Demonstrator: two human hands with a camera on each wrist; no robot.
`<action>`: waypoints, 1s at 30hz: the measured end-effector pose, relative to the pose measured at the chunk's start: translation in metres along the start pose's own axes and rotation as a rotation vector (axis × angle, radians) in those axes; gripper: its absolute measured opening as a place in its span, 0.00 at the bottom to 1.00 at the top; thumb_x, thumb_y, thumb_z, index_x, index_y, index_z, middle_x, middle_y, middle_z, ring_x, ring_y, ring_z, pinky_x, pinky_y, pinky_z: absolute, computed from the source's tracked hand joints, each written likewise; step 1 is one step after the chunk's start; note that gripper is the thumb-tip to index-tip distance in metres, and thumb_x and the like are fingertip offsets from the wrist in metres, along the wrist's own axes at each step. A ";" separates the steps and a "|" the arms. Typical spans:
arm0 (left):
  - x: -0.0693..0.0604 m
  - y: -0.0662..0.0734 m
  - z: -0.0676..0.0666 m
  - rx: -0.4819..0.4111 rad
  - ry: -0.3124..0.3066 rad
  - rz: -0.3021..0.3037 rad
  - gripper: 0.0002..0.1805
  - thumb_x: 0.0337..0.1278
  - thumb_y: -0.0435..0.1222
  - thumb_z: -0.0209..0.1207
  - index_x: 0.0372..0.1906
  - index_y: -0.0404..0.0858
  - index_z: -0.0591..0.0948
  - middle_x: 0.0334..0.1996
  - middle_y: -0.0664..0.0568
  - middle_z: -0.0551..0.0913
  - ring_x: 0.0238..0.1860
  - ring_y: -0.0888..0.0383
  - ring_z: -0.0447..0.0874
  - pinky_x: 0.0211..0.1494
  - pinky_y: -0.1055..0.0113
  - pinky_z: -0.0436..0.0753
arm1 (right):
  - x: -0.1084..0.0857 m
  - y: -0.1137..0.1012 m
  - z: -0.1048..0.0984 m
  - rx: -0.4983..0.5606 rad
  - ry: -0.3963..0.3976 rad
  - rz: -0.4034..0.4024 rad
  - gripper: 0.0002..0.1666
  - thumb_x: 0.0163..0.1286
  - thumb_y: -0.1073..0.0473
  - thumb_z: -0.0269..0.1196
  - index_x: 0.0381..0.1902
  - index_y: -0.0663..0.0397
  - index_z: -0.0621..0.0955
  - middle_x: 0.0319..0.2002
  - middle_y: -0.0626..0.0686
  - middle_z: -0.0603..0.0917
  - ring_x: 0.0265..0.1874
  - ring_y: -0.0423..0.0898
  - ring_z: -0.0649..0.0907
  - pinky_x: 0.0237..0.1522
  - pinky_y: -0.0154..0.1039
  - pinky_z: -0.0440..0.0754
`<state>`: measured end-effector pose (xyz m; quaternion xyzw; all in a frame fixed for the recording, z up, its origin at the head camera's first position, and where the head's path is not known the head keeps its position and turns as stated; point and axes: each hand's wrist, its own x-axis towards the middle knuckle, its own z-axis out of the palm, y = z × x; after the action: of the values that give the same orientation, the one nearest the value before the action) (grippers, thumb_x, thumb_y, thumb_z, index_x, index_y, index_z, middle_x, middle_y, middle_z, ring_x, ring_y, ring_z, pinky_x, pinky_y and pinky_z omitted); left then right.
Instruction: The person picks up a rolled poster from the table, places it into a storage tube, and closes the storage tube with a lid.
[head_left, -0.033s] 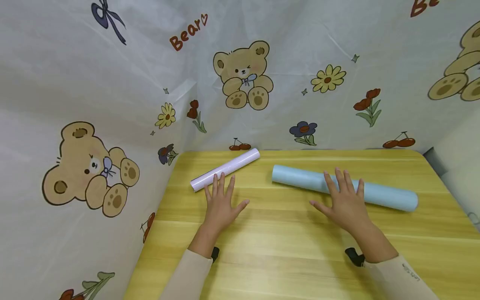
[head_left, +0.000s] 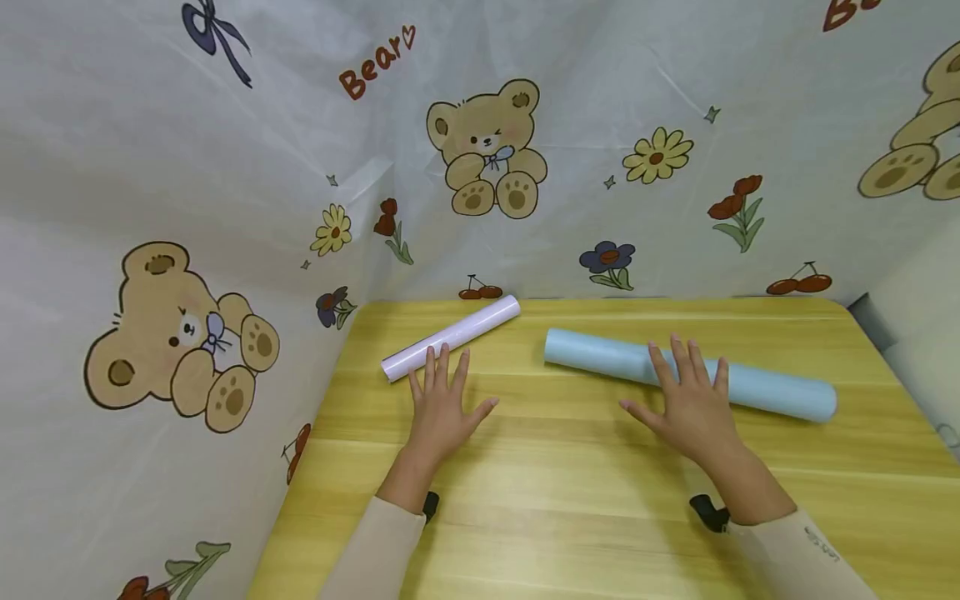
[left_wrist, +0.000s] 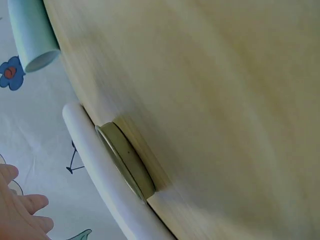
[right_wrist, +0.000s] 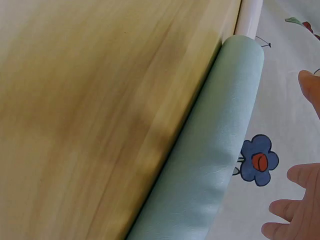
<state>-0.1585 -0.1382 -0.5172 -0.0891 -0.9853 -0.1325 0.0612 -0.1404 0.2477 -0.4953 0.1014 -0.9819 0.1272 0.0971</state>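
My left hand [head_left: 438, 417] is held over the table with its fingers spread, just in front of a slim pale lilac roll [head_left: 480, 321]. Spread fingers also show on my right hand [head_left: 696, 417], whose fingertips overlap a thicker light blue roll [head_left: 780, 392] in the head view; the right wrist view shows a gap between hand and roll. Neither hand grips anything. Beside the lilac roll, the left wrist view shows a low, round, golden-olive object [left_wrist: 131, 162] with a thin rim; its kind is unclear, and the left hand hides it in the head view.
The wooden table [head_left: 540, 517] has a light yellow grain. A pale cloth [head_left: 570, 50] printed with bears and flowers hangs behind it and along its left side. Both rolls lie near the table's back, the lilac one left of the blue one.
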 end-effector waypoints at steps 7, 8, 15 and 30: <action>0.013 -0.002 -0.009 -0.062 -0.004 -0.020 0.52 0.63 0.73 0.44 0.83 0.53 0.45 0.83 0.42 0.42 0.83 0.39 0.31 0.76 0.27 0.39 | 0.003 0.003 -0.002 0.007 -0.014 0.005 0.62 0.64 0.25 0.61 0.82 0.50 0.50 0.80 0.68 0.47 0.78 0.72 0.48 0.71 0.77 0.30; 0.014 -0.002 -0.012 -0.070 -0.004 -0.023 0.52 0.63 0.73 0.44 0.83 0.53 0.45 0.83 0.41 0.42 0.83 0.39 0.31 0.76 0.27 0.39 | 0.003 0.003 -0.003 0.009 -0.018 0.007 0.62 0.64 0.25 0.61 0.82 0.50 0.50 0.80 0.68 0.47 0.79 0.71 0.47 0.71 0.77 0.30; 0.021 -0.006 -0.021 -0.111 -0.019 -0.057 0.51 0.63 0.75 0.41 0.83 0.57 0.40 0.83 0.42 0.39 0.83 0.40 0.29 0.78 0.30 0.35 | 0.002 0.007 -0.010 0.024 -0.031 0.029 0.62 0.65 0.26 0.61 0.82 0.51 0.49 0.80 0.69 0.46 0.79 0.71 0.45 0.71 0.76 0.27; 0.009 -0.026 -0.031 -0.191 -0.034 -0.121 0.49 0.67 0.72 0.39 0.83 0.53 0.42 0.83 0.41 0.39 0.83 0.40 0.27 0.78 0.29 0.40 | -0.002 -0.001 -0.002 0.064 -0.087 0.011 0.61 0.66 0.26 0.60 0.82 0.51 0.49 0.81 0.68 0.44 0.79 0.71 0.45 0.72 0.76 0.29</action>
<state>-0.1691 -0.1704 -0.4926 -0.0372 -0.9727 -0.2275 0.0276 -0.1378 0.2480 -0.4939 0.1047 -0.9811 0.1547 0.0505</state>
